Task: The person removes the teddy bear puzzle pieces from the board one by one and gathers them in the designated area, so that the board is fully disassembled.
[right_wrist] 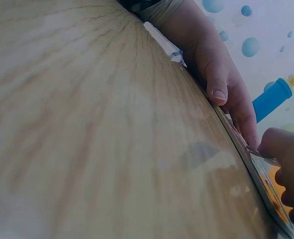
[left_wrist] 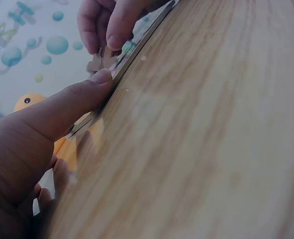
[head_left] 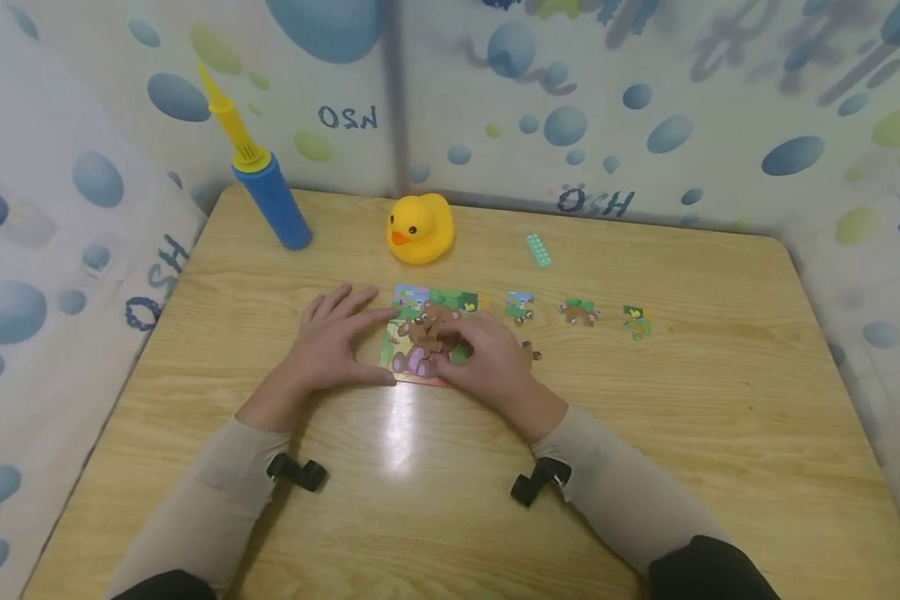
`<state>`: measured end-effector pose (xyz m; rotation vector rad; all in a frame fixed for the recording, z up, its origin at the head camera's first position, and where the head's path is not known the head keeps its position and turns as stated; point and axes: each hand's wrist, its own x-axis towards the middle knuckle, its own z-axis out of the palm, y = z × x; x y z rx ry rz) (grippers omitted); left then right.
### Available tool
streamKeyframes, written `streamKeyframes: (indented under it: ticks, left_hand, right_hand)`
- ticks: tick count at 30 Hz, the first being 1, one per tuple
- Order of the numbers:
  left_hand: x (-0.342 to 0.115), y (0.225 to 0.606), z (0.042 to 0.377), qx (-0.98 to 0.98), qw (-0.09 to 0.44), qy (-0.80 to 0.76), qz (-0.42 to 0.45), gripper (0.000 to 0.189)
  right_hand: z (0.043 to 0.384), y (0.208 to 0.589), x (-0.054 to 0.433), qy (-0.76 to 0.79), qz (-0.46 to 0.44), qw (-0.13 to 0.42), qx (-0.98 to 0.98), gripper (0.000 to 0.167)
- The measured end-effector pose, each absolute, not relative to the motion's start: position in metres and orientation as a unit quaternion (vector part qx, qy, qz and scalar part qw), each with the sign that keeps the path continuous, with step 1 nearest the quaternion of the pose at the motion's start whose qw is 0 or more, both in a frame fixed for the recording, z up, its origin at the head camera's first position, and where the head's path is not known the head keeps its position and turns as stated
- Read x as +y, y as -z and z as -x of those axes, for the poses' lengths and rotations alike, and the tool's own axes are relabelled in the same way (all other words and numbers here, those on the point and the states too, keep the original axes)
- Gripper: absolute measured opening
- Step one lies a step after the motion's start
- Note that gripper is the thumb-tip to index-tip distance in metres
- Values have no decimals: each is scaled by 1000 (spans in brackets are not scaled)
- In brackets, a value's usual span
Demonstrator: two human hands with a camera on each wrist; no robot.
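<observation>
A jigsaw puzzle board (head_left: 412, 297) with a bear picture lies on the table, partly filled. My left hand (head_left: 328, 346) spreads its fingers along the board's left side. Its thumb touches the lower left edge, with the index finger by the upper left. Over the middle of the board, my right hand (head_left: 495, 360) pinches a brown puzzle piece (left_wrist: 107, 59) between thumb and fingers. That hand covers the board's right part. To the right lie loose pieces: a blue one (head_left: 520, 305), a brown one (head_left: 580, 312), a green one (head_left: 635, 322) and a brown one (head_left: 536, 355) partly hidden.
Behind the board sits a yellow rubber duck (head_left: 422, 229). A blue and yellow hand pump (head_left: 273, 200) stands at the back left. A small mint-green studded block (head_left: 538, 250) lies right of the duck. Patterned curtains (head_left: 465, 108) border the wooden table (head_left: 720, 433).
</observation>
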<state>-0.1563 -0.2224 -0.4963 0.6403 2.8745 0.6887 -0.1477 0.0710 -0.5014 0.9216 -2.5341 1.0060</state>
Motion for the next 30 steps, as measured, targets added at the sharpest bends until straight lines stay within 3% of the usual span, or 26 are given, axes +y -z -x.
streamKeyframes:
  ticks: [5, 14, 30]
  left_hand:
    - [-222, 496, 157, 948, 61, -228, -213, 103]
    - [-222, 496, 157, 948, 61, -228, -214, 104]
    - [-221, 495, 156, 948, 68, -232, -205, 103]
  right_hand:
    - [146, 501, 72, -360, -293, 116, -878, 30]
    - [140, 501, 82, -410, -273, 142, -859, 29]
    - [120, 506, 176, -433, -177, 148, -871, 35]
